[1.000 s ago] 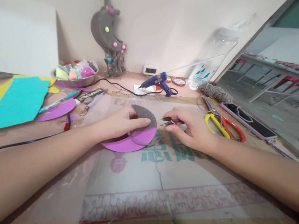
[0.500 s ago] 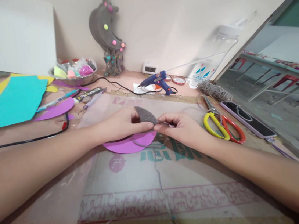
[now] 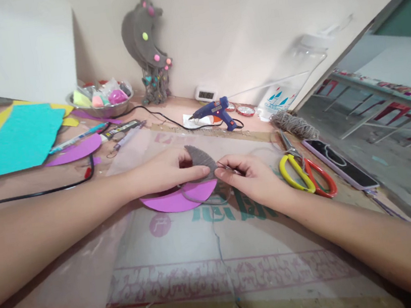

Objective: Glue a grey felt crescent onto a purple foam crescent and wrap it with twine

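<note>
My left hand (image 3: 171, 169) is closed on a curved purple craft-sheet piece (image 3: 179, 199), thumb on top. Tight grey yarn wrapping (image 3: 198, 156) covers its upper right end, while the lower curve shows bare purple. Just right of that wrapped end, my right hand (image 3: 248, 173) pinches grey yarn between thumb and fingers; the other fingers curl in. A loose yarn strand (image 3: 219, 246) loops under the piece and trails down toward the table's near edge.
Yellow-and-red-handled scissors (image 3: 297, 174), a grey yarn ball (image 3: 295, 125) and a phone (image 3: 340, 163) lie at right. Behind are a blue glue gun (image 3: 215, 111) and a yarn-covered moon decoration (image 3: 138, 38). A metal bowl (image 3: 102, 110) and turquoise sheet (image 3: 16, 142) sit left.
My right fingers have shifted slightly right, opening a small gap from my left thumb. The purple piece has barely moved in my left hand.
</note>
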The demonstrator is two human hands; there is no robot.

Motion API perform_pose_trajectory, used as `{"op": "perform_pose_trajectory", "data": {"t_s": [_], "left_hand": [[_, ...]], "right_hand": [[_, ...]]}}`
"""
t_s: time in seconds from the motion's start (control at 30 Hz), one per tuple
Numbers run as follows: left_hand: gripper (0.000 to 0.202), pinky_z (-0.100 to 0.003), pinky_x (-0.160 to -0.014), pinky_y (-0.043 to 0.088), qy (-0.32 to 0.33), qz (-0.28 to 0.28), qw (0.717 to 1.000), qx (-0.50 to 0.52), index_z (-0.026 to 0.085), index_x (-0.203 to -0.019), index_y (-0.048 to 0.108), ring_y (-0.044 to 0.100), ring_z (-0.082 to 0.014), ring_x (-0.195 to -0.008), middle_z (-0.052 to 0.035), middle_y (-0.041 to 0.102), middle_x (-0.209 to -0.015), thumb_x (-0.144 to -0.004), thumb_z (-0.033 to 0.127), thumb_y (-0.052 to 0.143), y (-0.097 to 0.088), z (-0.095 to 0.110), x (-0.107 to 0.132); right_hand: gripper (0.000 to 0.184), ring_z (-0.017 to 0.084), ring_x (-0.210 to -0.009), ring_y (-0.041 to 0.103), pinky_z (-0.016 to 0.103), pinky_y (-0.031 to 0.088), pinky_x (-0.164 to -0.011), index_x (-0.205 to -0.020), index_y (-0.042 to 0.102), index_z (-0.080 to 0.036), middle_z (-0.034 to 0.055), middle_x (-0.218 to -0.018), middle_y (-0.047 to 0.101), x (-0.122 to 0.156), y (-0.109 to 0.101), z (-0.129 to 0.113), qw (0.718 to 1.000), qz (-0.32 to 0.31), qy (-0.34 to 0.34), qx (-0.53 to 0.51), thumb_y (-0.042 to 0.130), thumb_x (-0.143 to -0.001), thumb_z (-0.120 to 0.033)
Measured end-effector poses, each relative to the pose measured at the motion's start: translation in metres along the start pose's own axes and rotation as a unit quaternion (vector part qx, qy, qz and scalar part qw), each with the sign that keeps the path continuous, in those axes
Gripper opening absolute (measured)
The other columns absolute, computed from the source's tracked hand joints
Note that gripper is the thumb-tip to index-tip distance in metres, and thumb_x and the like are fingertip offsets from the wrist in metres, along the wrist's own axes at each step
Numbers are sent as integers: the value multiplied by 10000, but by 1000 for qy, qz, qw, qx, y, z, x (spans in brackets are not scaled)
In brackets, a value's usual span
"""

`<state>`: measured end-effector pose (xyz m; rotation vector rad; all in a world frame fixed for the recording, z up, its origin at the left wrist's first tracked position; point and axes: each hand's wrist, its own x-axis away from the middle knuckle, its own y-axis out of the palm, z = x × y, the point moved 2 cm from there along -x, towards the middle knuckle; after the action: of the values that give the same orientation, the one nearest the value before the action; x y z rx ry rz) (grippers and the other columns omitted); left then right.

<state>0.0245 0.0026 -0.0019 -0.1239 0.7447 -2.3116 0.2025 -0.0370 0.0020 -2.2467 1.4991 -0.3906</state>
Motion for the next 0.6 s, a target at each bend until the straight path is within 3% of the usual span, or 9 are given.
{"op": "perform_pose_trajectory", "data": {"t_s": [0.6], "left_hand": [[249, -206, -555, 372, -32, 6, 999, 14, 138, -731, 609, 479, -84, -577, 22, 565, -639, -797, 364, 530, 1, 3, 3]], "right_hand": [[189, 78, -543, 414, 215, 326, -505, -735, 558, -171, -39, -617, 481, -1, -1, 4, 1000, 21, -14, 15, 576, -780, -354]]}}
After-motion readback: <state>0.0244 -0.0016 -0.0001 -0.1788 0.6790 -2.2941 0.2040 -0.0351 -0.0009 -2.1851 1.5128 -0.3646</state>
